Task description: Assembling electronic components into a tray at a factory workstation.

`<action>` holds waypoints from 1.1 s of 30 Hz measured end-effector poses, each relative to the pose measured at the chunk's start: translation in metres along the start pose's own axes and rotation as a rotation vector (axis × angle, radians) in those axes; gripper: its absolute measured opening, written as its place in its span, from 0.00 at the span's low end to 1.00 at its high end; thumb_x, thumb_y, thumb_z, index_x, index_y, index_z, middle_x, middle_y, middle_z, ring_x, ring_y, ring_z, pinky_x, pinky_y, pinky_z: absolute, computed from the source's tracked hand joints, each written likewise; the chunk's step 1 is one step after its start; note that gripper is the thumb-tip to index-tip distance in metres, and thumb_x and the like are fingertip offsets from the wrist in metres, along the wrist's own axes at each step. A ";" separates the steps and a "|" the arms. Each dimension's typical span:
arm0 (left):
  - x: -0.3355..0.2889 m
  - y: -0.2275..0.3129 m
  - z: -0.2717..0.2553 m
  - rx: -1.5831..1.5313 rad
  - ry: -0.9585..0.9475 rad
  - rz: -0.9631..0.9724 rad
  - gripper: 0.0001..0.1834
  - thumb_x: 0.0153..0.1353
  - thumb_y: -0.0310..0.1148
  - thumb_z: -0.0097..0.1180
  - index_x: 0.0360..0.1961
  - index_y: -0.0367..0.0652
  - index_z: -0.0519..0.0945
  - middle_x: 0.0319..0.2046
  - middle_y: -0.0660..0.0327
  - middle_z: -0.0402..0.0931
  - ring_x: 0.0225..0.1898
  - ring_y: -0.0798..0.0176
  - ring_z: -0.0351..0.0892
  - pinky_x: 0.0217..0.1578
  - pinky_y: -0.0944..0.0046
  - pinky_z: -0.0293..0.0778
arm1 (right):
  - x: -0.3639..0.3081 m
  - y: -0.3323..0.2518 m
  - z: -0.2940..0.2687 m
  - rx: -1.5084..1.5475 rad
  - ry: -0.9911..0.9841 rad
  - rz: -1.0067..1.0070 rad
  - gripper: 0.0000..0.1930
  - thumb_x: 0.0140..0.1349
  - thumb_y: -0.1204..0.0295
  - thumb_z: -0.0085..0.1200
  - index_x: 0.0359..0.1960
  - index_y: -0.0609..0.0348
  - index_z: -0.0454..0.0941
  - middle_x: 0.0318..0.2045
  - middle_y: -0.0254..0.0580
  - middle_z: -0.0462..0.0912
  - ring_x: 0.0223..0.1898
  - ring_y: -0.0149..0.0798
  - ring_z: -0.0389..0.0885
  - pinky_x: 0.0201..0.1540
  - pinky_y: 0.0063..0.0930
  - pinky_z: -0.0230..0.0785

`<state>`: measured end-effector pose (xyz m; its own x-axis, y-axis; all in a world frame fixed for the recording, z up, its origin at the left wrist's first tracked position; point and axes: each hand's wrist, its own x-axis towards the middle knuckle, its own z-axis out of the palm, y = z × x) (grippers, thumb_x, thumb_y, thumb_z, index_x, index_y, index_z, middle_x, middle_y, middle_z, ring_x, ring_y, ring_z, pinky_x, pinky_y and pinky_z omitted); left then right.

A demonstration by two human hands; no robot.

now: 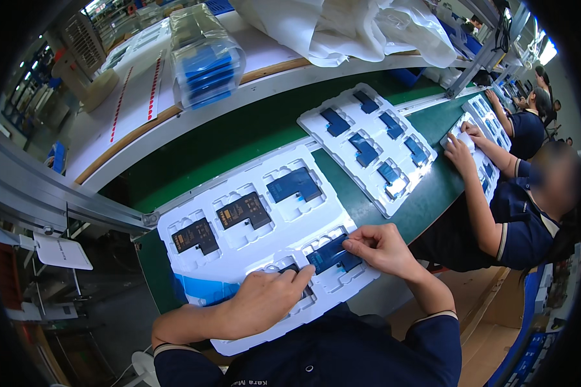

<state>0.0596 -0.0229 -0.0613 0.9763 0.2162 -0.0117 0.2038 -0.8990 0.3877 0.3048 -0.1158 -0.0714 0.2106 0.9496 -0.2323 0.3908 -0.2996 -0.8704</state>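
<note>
A white moulded tray (239,184) lies in front of me with flat L-shaped battery packs in its recesses. Two of them, a black battery pack (196,237) and another black battery pack (244,211), show bare faces. A blue-covered battery pack (295,186) sits at the tray's far right. My right hand (384,250) pinches the upper corner of the blue film (329,253) over a near-right pack. My left hand (271,298) rests over the near recess, fingers stretched out, its index tip by that film's left end. The pack beneath it is mostly hidden.
Blue film (206,289) lies at the tray's left corner. A second white tray (342,155) of blue-covered packs is beyond, on the green bench (426,226). A shelf above holds a bag of blue pieces (206,68) and white sheeting (342,32). At right, co-workers (516,213) handle another tray.
</note>
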 end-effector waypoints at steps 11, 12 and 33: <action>0.002 0.001 0.003 0.051 -0.058 0.022 0.25 0.60 0.31 0.55 0.59 0.37 0.71 0.23 0.59 0.74 0.19 0.61 0.79 0.19 0.64 0.74 | -0.002 -0.003 0.008 -0.045 0.065 -0.086 0.08 0.59 0.73 0.61 0.31 0.69 0.82 0.15 0.33 0.76 0.17 0.19 0.68 0.19 0.19 0.61; 0.002 0.001 0.004 0.057 -0.059 0.020 0.25 0.60 0.30 0.55 0.59 0.37 0.71 0.23 0.59 0.74 0.19 0.60 0.79 0.19 0.64 0.74 | -0.003 -0.003 0.009 -0.071 0.089 -0.116 0.08 0.58 0.74 0.62 0.29 0.68 0.82 0.15 0.33 0.76 0.17 0.20 0.68 0.19 0.20 0.60; -0.025 -0.004 -0.075 -0.763 0.399 -0.375 0.20 0.62 0.25 0.55 0.55 0.34 0.72 0.32 0.62 0.75 0.35 0.70 0.73 0.41 0.70 0.70 | 0.033 -0.075 0.021 0.184 -0.151 -0.559 0.08 0.63 0.71 0.58 0.35 0.64 0.78 0.28 0.33 0.81 0.31 0.24 0.75 0.35 0.21 0.68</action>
<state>0.0286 0.0041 0.0069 0.7304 0.6831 0.0034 0.2590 -0.2816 0.9239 0.2634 -0.0604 -0.0230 -0.1164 0.9650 0.2348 0.2411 0.2569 -0.9359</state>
